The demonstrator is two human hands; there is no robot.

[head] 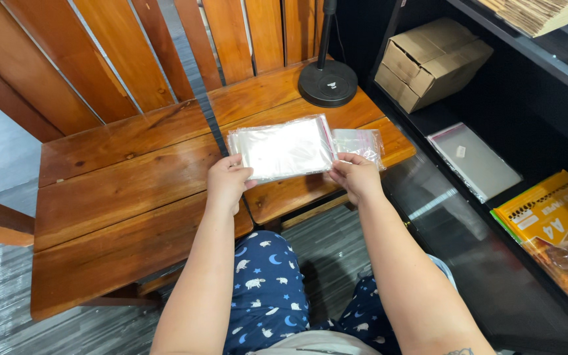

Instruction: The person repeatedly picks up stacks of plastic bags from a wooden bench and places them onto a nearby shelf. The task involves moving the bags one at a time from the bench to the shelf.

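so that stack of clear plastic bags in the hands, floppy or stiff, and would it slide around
Probably floppy: the stack of clear plastic bags is thin film, held at both lower corners by the left hand and right hand. Likely slippery, since its glossy surface glares and the bags could fan apart. It looks light for its size, so a push across the wooden bench should move it easily.

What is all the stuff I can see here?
Clear bags: one stack, see-through, held over the bench.
Small bag: one, clear, on the bench behind the right hand.
Bench: one, reddish wood, in front.
Stand base: one, black, round, on the bench.
Box: one, brown cardboard, on the shelf.
Flat bags: one pack, clear, on the shelf.
Paper pack: one, yellow, on the shelf.
Left hand: grips the stack.
Right hand: grips the stack.
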